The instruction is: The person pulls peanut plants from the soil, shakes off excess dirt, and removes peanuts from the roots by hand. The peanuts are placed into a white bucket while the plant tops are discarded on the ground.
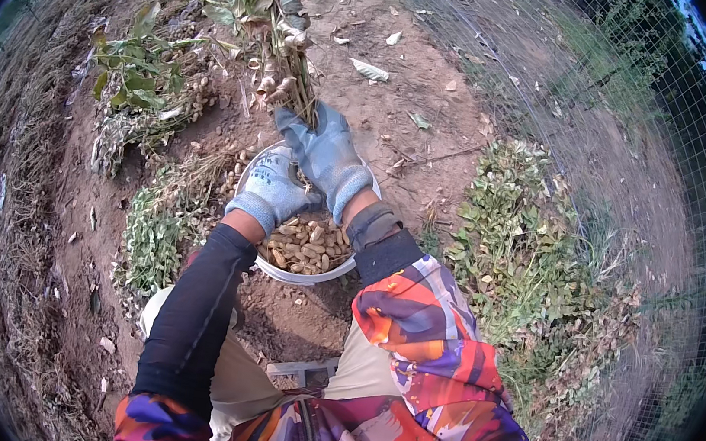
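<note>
My right hand (328, 152), in a grey-blue work glove, grips the stems of a bunch of peanut plants (300, 84). The wilted leaves and stalks of the bunch reach away from me. Close against it, my left hand (272, 182), in a matching glove with dark markings, is over a round white bucket (304, 278). The left fingertips are hidden, so whether they grip anything is unclear. Unshelled peanuts (307, 248) lie inside the bucket below both hands. Some root strands show between the gloves.
Uprooted peanut plants with pods lie left of the bucket (160, 224) and farther ahead (139, 91). A long heap of wilted plants (518, 259) lies on the right, before a wire mesh fence (696, 129). Dry leaves and a twig (445, 158) are on the bare soil.
</note>
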Demonstrator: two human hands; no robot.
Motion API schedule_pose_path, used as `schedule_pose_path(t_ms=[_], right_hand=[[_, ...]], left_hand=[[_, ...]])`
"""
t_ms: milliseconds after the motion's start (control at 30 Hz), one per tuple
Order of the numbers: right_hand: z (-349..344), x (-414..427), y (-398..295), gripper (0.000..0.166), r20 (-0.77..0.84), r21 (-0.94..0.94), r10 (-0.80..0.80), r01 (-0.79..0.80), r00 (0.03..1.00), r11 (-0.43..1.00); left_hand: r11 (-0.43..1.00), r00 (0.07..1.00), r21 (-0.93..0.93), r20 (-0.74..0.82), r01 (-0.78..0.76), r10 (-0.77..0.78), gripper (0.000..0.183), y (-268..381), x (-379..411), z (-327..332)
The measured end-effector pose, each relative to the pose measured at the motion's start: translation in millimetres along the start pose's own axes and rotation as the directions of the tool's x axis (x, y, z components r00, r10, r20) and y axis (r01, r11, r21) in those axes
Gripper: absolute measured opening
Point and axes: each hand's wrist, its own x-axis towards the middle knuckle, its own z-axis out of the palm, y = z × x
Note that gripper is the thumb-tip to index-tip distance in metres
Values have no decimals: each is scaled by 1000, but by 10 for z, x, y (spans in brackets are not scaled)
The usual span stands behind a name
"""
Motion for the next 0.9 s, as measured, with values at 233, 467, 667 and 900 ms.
schedule_pose_path(t_ms=[233, 467, 667, 900], right_hand=[[-148, 136, 357, 22, -35, 387, 148, -123, 988, 914], [-116, -84, -144, 28, -186, -171, 253, -285, 949, 943], [-310, 219, 635, 37, -164, 311, 176, -119, 971, 943], [-212, 19, 42, 25, -344, 348, 164, -36, 925, 937]], left_hand=[[991, 991, 94, -83, -99, 107, 63, -8, 32, 70], [835, 966, 509, -26, -208, 256, 58, -181, 65, 153], [914, 1000, 405, -18, 7, 1, 56, 115, 153, 245], [927, 942, 166, -79, 336, -327, 37, 52, 53, 247]])
